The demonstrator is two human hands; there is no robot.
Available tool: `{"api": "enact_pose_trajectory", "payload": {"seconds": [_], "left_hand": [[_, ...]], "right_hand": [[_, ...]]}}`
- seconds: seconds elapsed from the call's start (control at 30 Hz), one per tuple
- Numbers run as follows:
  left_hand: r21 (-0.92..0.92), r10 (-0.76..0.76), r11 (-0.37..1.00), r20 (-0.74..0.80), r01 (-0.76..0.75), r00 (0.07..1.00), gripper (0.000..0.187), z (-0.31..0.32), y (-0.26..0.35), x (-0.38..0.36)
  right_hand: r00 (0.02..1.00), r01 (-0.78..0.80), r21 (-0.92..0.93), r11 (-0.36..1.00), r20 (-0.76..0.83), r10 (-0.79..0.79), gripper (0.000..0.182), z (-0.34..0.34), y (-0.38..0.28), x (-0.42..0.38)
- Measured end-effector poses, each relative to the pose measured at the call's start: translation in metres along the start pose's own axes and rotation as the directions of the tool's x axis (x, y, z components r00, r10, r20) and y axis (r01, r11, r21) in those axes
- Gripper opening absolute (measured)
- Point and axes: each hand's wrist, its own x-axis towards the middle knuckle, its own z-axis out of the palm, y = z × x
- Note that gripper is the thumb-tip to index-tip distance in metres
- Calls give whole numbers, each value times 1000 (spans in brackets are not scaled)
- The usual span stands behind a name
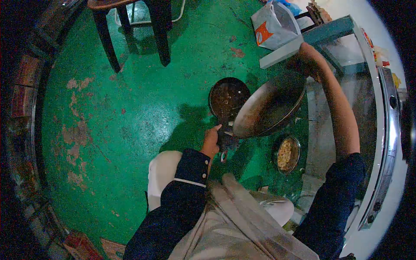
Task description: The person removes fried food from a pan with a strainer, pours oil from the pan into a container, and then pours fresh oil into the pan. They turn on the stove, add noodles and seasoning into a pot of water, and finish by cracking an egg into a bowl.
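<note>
A large, deep wok (277, 104) is held tilted above the floor, its hollow side facing left and toward me. My right hand (307, 60) grips its far right edge; the fingers are partly in shadow. At the near left edge, my left hand (211, 141) closes around a dark bunched cloth (226, 138) against the wok. A dark frying pan (229, 97) sits on the floor just behind and left of the wok, with small pale bits inside. Below the wok, an oval metal bowl (289, 155) holds chopped pale yellow food (284, 155).
A brown stool (108, 4) stands at the back left on the worn green floor (130, 108). A white and orange bag (277, 28) is at the back right beside a grey-green frame (331, 32). A metal-fronted stove-like unit (385, 125) runs along the right.
</note>
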Motion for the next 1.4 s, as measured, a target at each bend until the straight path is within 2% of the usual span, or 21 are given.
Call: {"api": "enact_pose_trajectory", "payload": {"seconds": [0.03,0.1,0.13,0.2,0.23,0.3,0.37,0.4,0.43,0.5,0.6,0.77,0.83,1.0,1.03,1.1,1.17,1.23,1.27,1.3,1.4], "left_hand": [[2,17,1000,30,-17,999,24,-1,-1,-1],[17,40,999,48,-41,998,25,-2,-1,-2],[30,45,998,35,-46,998,26,-3,-1,-3],[191,176,963,85,-190,981,26,-17,-8,9],[323,287,888,166,-326,944,27,-41,-20,30],[335,284,886,150,-319,947,27,-39,-19,27],[75,36,997,-28,-34,999,27,4,0,-13],[360,358,858,92,-366,929,27,-5,-7,-10],[554,587,539,293,-634,755,26,-19,-17,-7],[567,673,281,459,-774,580,26,-5,-15,-25],[402,573,653,292,-642,766,25,25,-7,-57],[241,236,936,110,-257,965,26,12,-7,-30],[313,474,794,218,-521,853,26,10,-15,-33],[366,387,815,235,-450,892,26,17,-10,-35],[364,464,778,216,-512,859,25,26,-14,-48],[542,678,421,345,-727,649,25,24,-14,-51],[603,655,-350,705,-717,274,25,-2,-14,-30],[543,664,437,343,-717,664,25,16,-18,-40],[462,576,630,262,-625,774,25,22,-17,-44],[352,473,790,173,-503,864,25,28,-17,-49],[280,314,904,80,-324,946,26,30,-11,-50]], "right_hand": [[998,-20,116,993,68,13,27,-11,18,12],[995,71,-182,981,77,-58,28,-36,70,56],[987,154,-565,811,53,-150,31,-49,108,93],[971,175,-781,600,36,-236,34,-49,115,100],[974,165,-699,696,6,-224,35,-37,91,79],[981,154,-604,782,-1,-194,34,-22,43,48],[985,138,-592,794,-3,-174,33,-20,37,42],[986,125,-577,807,-15,-164,32,-20,38,41],[987,118,-564,818,-24,-158,31,-20,41,40],[989,94,-537,838,-46,-141,29,-22,47,44],[991,56,-493,868,-79,-109,27,-26,56,52],[990,9,-337,941,-131,-57,24,-21,52,50],[987,27,-308,951,-143,-74,22,-12,35,36],[963,142,-430,892,-147,-224,20,-6,19,17],[956,183,-449,875,-126,-265,20,-10,32,25],[935,265,-484,834,-83,-345,20,-22,65,47],[935,276,-470,838,-71,-348,20,-25,71,51],[974,143,-362,921,-114,-196,20,-10,26,18],[975,126,-327,936,-133,-178,20,-8,20,12],[975,110,-291,950,-152,-160,20,-5,14,7],[945,199,-398,896,-163,-283,19,-11,35,19]]}}
